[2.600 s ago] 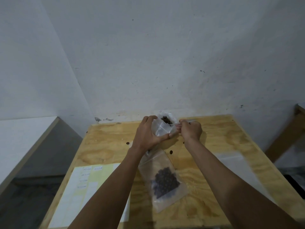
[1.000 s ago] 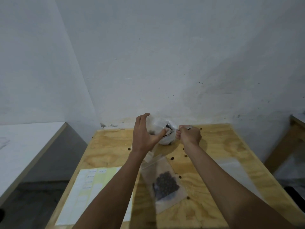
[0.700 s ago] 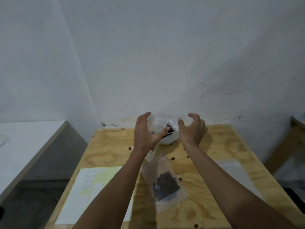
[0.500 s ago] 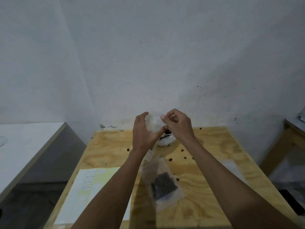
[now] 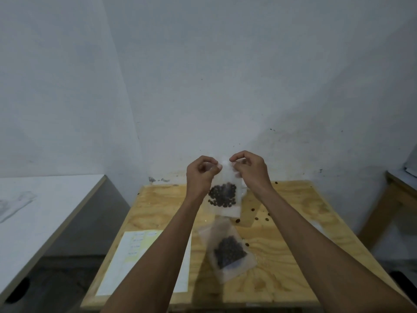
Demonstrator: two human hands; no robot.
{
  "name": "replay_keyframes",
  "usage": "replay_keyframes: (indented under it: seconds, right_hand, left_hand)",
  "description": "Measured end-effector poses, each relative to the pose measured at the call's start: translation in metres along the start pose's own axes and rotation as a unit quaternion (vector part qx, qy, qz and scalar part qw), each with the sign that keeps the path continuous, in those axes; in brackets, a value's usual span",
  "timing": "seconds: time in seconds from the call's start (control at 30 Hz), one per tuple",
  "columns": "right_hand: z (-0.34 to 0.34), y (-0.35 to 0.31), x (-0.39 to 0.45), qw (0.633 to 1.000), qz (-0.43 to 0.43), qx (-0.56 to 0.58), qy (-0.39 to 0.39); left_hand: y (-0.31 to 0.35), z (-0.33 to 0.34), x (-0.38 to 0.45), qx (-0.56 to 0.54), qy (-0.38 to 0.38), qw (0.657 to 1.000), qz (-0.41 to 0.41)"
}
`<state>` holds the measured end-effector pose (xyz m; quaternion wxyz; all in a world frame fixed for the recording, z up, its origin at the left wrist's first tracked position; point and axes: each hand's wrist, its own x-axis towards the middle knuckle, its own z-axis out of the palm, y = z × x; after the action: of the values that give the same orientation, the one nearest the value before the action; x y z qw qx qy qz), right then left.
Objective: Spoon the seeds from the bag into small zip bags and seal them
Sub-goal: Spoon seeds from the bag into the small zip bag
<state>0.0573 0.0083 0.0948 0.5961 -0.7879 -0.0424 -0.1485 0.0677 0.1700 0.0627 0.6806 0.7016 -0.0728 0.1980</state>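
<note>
A small clear zip bag (image 5: 224,195) with dark seeds in its lower half hangs upright above the plywood table (image 5: 293,204). My left hand (image 5: 202,175) pinches its top left corner and my right hand (image 5: 249,169) pinches its top right corner. A second zip bag (image 5: 228,250) with dark seeds lies flat on the table in front of it, between my forearms. The larger seed bag and the spoon are hidden behind the held bag and my hands.
Several loose seeds (image 5: 253,219) are scattered on the table to the right. A white and yellow label sheet (image 5: 140,256) lies at the left front. A white counter (image 5: 33,213) stands to the left, another table (image 5: 399,190) at the right edge.
My right hand let go of the spoon at the big bag and came over to the small bag. Both hands lifted the small bag upright by its top edge.
</note>
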Motion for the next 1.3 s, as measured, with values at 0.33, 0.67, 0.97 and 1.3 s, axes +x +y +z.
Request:
replay_keyframes:
  seconds: [0.33, 0.67, 0.97, 1.3]
  right_hand:
    - [0.002, -0.014, -0.014, 0.996, 0.021, 0.092, 0.000]
    - [0.003, -0.009, -0.017, 0.991, 0.034, 0.130, -0.016]
    - [-0.008, -0.005, -0.019, 0.990, 0.072, 0.109, -0.058]
    - [0.002, 0.046, -0.052, 0.992, 0.112, -0.061, -0.017]
  left_hand:
    - [0.031, -0.002, -0.014, -0.085, -0.016, 0.994, -0.063]
    - [0.037, -0.009, -0.022, -0.078, 0.005, 0.995, -0.068]
    - [0.027, -0.018, -0.024, -0.033, -0.046, 0.994, -0.098]
    - [-0.003, -0.040, -0.054, 0.092, -0.170, 0.956, -0.219]
